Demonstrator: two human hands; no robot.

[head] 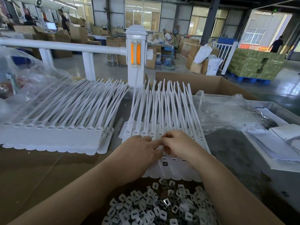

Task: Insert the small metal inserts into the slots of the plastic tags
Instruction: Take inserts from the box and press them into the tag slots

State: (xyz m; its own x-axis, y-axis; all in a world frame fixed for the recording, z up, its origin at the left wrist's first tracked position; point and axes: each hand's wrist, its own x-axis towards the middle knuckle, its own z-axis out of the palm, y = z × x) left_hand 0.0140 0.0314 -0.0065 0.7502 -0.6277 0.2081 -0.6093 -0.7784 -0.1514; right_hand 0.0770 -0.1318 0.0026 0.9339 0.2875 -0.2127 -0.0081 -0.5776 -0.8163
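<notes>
A strip of white plastic tags (164, 111) with long tails lies in front of me, its slotted heads in a row. My left hand (139, 150) rests on the strip, index finger stretched toward my right hand (177, 145). The right hand's fingers are curled down onto the heads near the middle of the strip; whether it pinches an insert is hidden. One dark metal insert (165, 164) lies loose on the strip below my hands. A heap of small metal inserts (154, 207) fills the near foreground between my forearms.
A second stack of white tag strips (53, 127) lies to the left. Crumpled clear plastic bags sit at the far left (24, 75) and right (227, 111). An open cardboard box (211, 83) stands behind. A white railing post (137, 57) rises beyond the table.
</notes>
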